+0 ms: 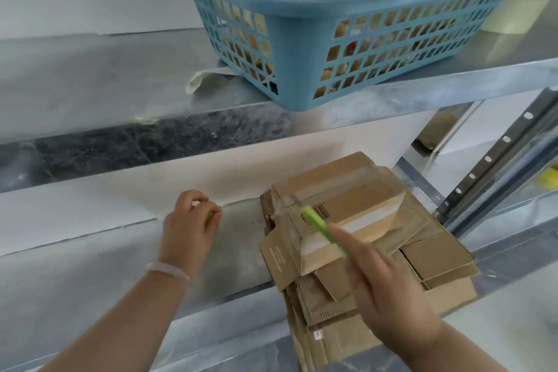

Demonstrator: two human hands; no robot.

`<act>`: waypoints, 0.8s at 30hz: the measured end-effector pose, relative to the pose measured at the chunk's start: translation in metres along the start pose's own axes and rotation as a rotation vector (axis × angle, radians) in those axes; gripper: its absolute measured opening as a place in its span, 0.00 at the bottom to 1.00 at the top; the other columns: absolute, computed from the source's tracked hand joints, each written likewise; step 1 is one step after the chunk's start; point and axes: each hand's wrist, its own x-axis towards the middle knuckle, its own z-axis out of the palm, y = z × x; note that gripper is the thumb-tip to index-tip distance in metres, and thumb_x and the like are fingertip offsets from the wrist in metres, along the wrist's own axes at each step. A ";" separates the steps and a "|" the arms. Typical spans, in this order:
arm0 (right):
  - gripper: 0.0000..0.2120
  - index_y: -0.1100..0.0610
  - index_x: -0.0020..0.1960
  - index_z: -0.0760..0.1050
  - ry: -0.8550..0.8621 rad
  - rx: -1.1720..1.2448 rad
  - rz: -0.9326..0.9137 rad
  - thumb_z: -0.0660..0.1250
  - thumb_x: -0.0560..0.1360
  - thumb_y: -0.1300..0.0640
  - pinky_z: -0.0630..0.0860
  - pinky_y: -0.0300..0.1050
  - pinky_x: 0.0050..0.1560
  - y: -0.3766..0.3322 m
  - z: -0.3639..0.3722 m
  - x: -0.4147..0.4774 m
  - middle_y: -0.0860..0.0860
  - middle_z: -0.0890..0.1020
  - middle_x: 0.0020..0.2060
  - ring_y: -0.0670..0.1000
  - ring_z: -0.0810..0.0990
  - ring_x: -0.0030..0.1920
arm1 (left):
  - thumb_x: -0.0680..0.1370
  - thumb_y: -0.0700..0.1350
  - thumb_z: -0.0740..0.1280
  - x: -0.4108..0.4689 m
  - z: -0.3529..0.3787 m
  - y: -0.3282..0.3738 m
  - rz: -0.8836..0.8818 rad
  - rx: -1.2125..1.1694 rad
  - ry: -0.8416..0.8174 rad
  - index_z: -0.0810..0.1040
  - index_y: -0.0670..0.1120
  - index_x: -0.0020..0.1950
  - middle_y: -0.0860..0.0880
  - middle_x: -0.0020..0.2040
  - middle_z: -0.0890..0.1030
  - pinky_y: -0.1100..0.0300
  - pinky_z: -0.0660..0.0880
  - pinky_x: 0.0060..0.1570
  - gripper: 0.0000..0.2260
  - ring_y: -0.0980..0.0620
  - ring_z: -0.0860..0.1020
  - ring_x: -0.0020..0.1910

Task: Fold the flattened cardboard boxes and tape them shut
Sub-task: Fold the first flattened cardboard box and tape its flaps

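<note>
Stack of flattened cardboard boxes (347, 214), right of centre, lying on the lower metal shelf (235, 244). Right hand (389, 290), over the stack's near part, grips a green-handled cutter (317, 222) that points up-left across the top box. Left hand (188, 220), left of the stack and apart from it, fingers curled; whether it holds anything cannot be told. Blue basket (302, 39) on the upper shelf (120, 75).

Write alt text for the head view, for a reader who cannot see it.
A right hand holds a green tool over a stack of flattened cardboard boxes on a metal shelf. The left hand, fingers curled, is beside the stack. A blue basket sits on the shelf above.
</note>
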 end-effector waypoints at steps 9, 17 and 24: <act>0.23 0.35 0.73 0.59 0.166 -0.030 0.719 0.54 0.82 0.55 0.70 0.51 0.59 0.126 -0.032 -0.008 0.49 0.73 0.62 0.45 0.69 0.58 | 0.71 0.34 0.74 -0.078 0.045 -0.020 -0.166 0.004 -0.190 0.85 0.41 0.45 0.46 0.53 0.83 0.50 0.75 0.57 0.05 0.43 0.81 0.52; 0.21 0.36 0.72 0.64 -0.471 -0.502 0.652 0.57 0.80 0.50 0.65 0.57 0.69 0.175 -0.004 0.006 0.46 0.72 0.67 0.53 0.68 0.67 | 0.72 0.35 0.73 -0.084 0.040 -0.010 -0.221 0.031 -0.319 0.84 0.41 0.49 0.48 0.60 0.81 0.53 0.74 0.58 0.07 0.45 0.80 0.57; 0.20 0.38 0.72 0.65 0.080 0.254 0.780 0.56 0.80 0.48 0.67 0.49 0.66 0.160 -0.031 0.045 0.41 0.72 0.68 0.46 0.71 0.67 | 0.81 0.54 0.57 -0.053 0.027 0.081 -0.358 -0.331 0.030 0.66 0.50 0.75 0.54 0.71 0.70 0.65 0.61 0.68 0.22 0.58 0.67 0.70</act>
